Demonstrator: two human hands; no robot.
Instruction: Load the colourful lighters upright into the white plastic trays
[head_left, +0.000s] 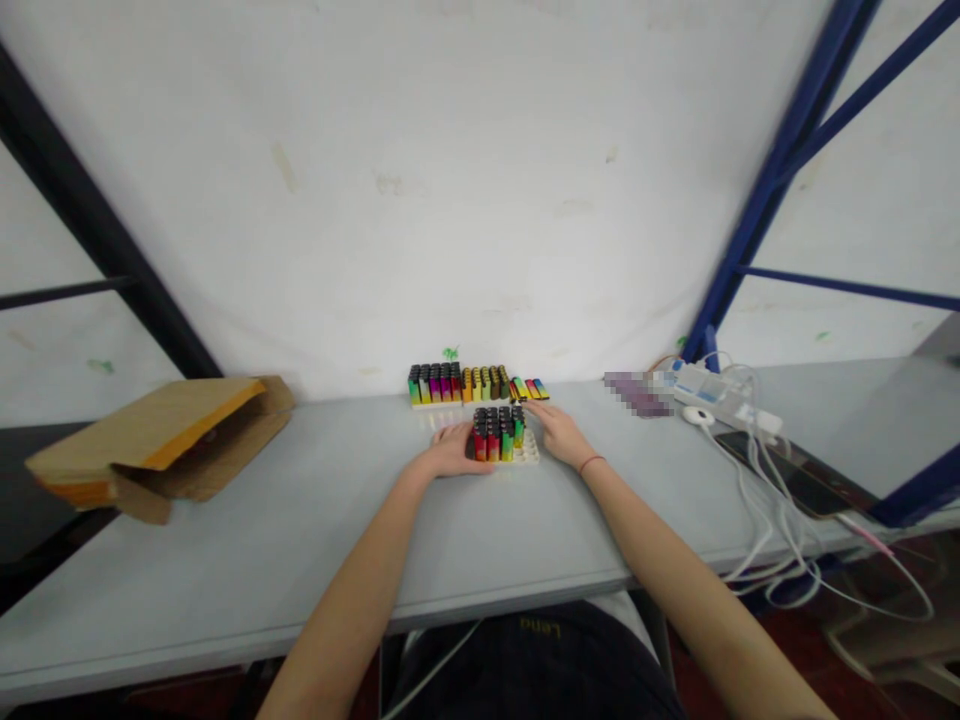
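Observation:
A white tray (531, 452) in front of me holds rows of upright lighters (493, 442) with black tops, red to green in colour. Bare sockets show along its right side. My left hand (450, 452) grips the tray's left end, thumb along the front edge. At the tray's back right corner, my right hand (556, 432) has its fingers closed at the top of a lighter (518, 430); the fingertips are small and partly hidden. Just behind that hand lie a few loose colourful lighters (534, 388).
Two filled lighter trays, one of multicoloured lighters (435, 384) and one of yellowish lighters (486, 384), stand near the wall. An open cardboard box (161, 430) lies left. On the right are a power strip (724, 395), white cables (772, 500), and a phone (795, 475).

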